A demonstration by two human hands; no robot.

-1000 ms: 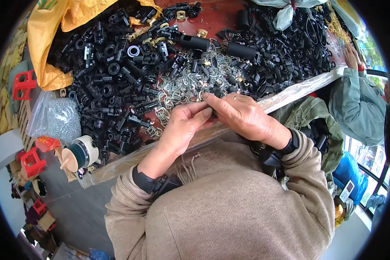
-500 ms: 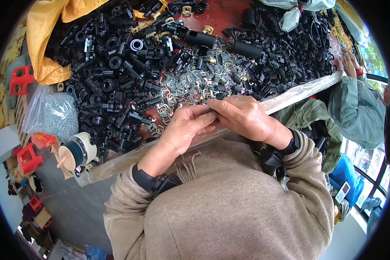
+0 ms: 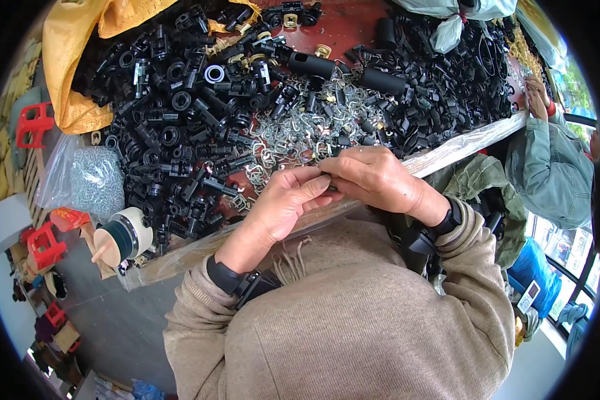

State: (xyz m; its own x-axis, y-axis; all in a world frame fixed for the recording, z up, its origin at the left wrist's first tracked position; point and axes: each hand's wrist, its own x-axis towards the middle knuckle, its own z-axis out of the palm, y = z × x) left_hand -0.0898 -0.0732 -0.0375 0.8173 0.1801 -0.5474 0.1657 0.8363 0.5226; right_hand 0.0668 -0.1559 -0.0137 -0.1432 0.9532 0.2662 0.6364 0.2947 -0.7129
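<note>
1. Far left, a yellow sack (image 3: pixel 80 73) lies at the table's edge, with a clear bag of small metal bits (image 3: pixel 93 177) and a roll of tape (image 3: pixel 123 233) below it. They take up that side, so there is not much room there.
2. A big heap of black plastic parts (image 3: pixel 180 133) covers most of the red table (image 3: pixel 347 27). I think most of the work is not done yet, as the heap is so large.
3. In the middle lies a pile of shiny wire clips (image 3: pixel 293 137), just past the hands.
4. The left hand (image 3: pixel 280 207) is closed, its fingertips pinching a small dark part (image 3: pixel 328 185). The part is mostly hidden.
5. The right hand (image 3: pixel 377 180) is curled and pinches the same part from the other side. Both hands meet just over the table's near edge.
6. Far right, another person in a green jacket (image 3: pixel 547 167) works at the table. The free room is only the strip by the near edge.
</note>
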